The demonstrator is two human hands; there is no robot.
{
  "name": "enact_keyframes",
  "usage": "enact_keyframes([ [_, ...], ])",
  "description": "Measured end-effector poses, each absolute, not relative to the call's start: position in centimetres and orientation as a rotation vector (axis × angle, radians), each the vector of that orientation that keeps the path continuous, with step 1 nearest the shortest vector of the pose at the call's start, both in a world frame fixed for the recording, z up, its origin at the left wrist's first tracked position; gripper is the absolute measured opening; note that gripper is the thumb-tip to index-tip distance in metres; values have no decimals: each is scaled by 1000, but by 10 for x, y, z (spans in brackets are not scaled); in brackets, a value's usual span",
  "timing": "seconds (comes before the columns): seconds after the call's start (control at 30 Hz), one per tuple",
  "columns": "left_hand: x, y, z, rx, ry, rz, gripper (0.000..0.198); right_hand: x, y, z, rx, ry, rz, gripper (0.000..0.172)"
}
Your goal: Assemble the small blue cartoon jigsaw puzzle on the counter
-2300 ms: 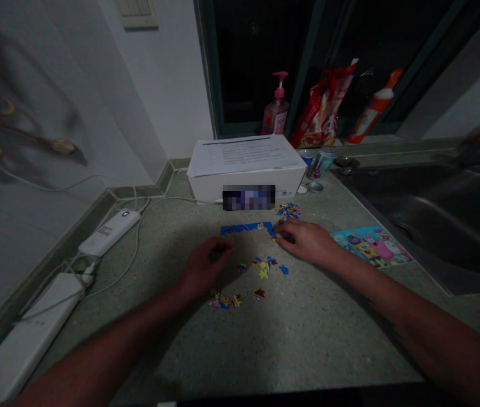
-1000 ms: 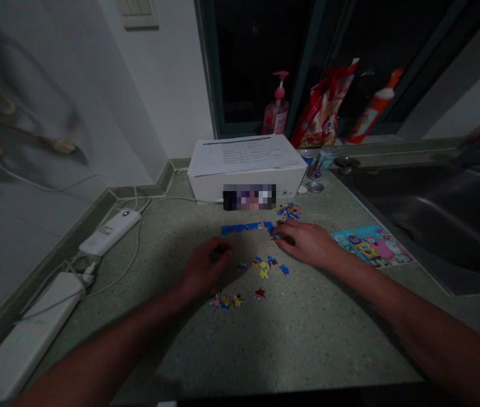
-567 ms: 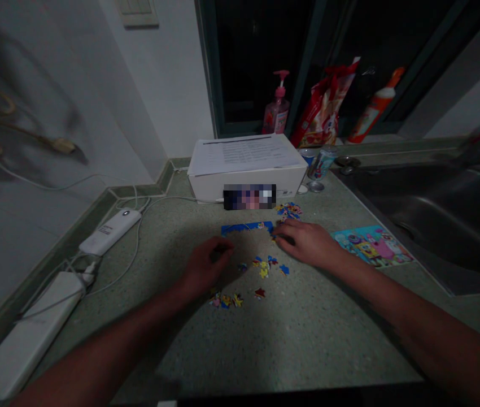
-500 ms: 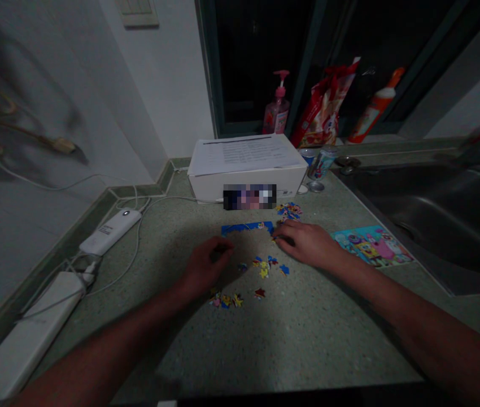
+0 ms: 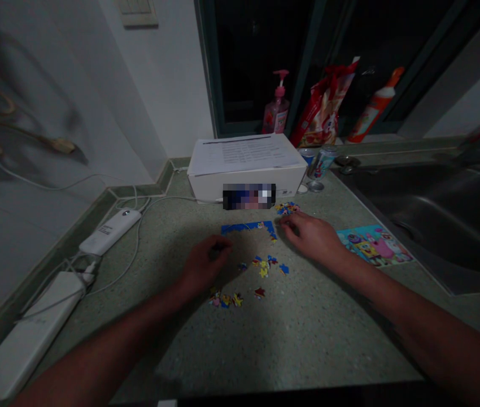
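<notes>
A jigsaw puzzle (image 5: 246, 226) lies partly assembled on the counter, its blue top strip turning down at the right corner. Just right of that corner hovers my right hand (image 5: 311, 233), thumb and index finger slightly apart with nothing visible between them. My left hand (image 5: 206, 259) rests left of the puzzle, fingers curled and thumb close to the index finger; whatever they may hold is hidden. Between and below the hands are loose puzzle pieces (image 5: 263, 269), a reddish-brown piece (image 5: 259, 292) and a small cluster of pieces (image 5: 225, 299). Another pile of pieces (image 5: 287, 208) sits behind my right hand.
A colourful picture card (image 5: 378, 246) lies beside my right forearm, next to the sink (image 5: 430, 220). Behind the puzzle stands a white box (image 5: 246, 164) with a paper on top. Cans (image 5: 323, 163) stand to its right. A power bank (image 5: 110, 232) and power strip (image 5: 32, 333) with cables occupy the left.
My right hand has drawn back a little up and right from the puzzle's right edge, uncovering the pieces there. My left hand has barely moved.
</notes>
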State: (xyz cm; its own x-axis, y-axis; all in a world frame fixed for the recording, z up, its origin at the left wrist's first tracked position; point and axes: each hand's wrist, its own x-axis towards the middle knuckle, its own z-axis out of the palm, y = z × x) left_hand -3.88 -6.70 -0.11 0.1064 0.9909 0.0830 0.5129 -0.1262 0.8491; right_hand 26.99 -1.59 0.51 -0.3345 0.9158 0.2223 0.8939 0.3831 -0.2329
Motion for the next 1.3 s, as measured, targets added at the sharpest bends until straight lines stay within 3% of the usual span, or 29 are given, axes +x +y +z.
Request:
enact_keyframes([
  [0.5,-39,-68,0,1707,1475,930,11,274,-15,11,-1646,-2301,74,30],
  [1.03,-39,-68,-2,1735,1460,910,18,280,-22,34,-1565,-2588,219,18],
  [1.3,-39,-68,-4,1750,1462,919,18,279,-33,42,-1392,-2725,563,18],
])
